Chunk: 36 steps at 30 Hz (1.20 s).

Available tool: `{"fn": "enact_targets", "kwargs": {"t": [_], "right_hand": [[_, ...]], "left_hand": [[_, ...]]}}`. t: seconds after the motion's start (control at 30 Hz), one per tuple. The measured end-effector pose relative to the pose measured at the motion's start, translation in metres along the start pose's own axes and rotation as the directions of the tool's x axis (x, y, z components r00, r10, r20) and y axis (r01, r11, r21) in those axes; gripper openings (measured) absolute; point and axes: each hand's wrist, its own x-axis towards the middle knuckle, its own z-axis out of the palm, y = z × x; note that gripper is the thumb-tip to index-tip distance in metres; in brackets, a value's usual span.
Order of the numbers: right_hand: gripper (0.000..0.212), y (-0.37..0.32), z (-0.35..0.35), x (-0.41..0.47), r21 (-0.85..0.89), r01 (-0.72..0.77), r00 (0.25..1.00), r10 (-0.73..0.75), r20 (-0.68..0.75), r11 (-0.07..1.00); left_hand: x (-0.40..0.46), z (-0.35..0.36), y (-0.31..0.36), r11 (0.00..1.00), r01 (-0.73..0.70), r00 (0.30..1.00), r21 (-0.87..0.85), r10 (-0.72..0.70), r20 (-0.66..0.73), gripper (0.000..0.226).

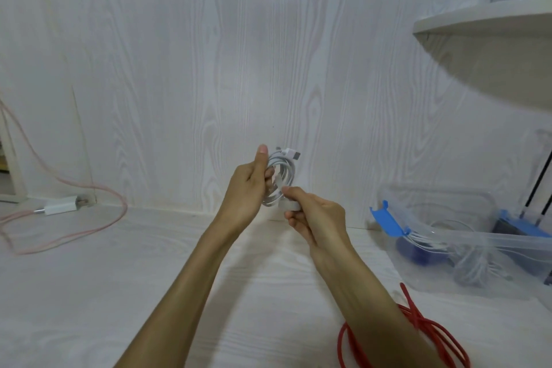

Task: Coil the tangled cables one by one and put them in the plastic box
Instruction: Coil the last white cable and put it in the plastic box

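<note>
A white cable [283, 176] is wound into a small coil and held up in front of the wall. My left hand [249, 191] grips the coil's left side, thumb pointing up. My right hand [313, 215] pinches the cable's loose end at the bottom of the coil. A USB plug sticks out at the coil's top right. The clear plastic box [484, 251] with blue latches stands at the right and holds coiled white cables. A red cable [418, 334] lies loose under my right forearm.
A pink cable [74, 227] loops over the table at the left, next to a white charger plug [59, 207]. A white shelf [493, 39] juts out at the upper right. The wall closes off the table's far side.
</note>
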Motion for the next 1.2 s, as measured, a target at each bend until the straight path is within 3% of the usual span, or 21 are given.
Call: {"fn": "enact_targets", "kwargs": {"t": [0.33,0.63,0.73,0.87,1.0,1.2], "right_hand": [[0.009,-0.003,-0.002,0.000,0.143,0.034,0.997,-0.023,-0.077,0.989],[0.030,-0.009,0.004,-0.005,0.389,0.014,0.977,-0.095,0.189,0.921],[0.026,-0.012,0.000,-0.006,0.346,0.015,0.936,-0.135,0.324,0.938],[0.022,-0.015,-0.006,-0.006,0.242,0.003,0.887,-0.114,0.447,0.970],[0.024,-0.019,-0.008,-0.003,0.101,0.023,0.891,-0.066,0.450,0.995],[0.021,-0.037,-0.016,-0.009,-0.281,0.045,0.898,0.085,0.432,0.959]], "left_hand": [[-0.011,0.014,0.005,0.992,-0.129,0.972,-0.004,0.127,0.195,0.052],[-0.010,0.006,0.018,0.971,-0.215,0.955,-0.104,0.232,0.185,0.049],[-0.010,0.002,0.021,0.958,-0.264,0.943,-0.111,0.281,0.178,0.047],[-0.006,-0.010,0.011,0.971,-0.240,0.959,-0.024,0.241,0.150,0.040],[-0.005,-0.013,0.006,0.975,-0.223,0.967,0.013,0.220,0.125,0.031],[-0.004,-0.011,0.002,0.979,-0.205,0.975,0.007,0.203,0.084,0.037]]}}
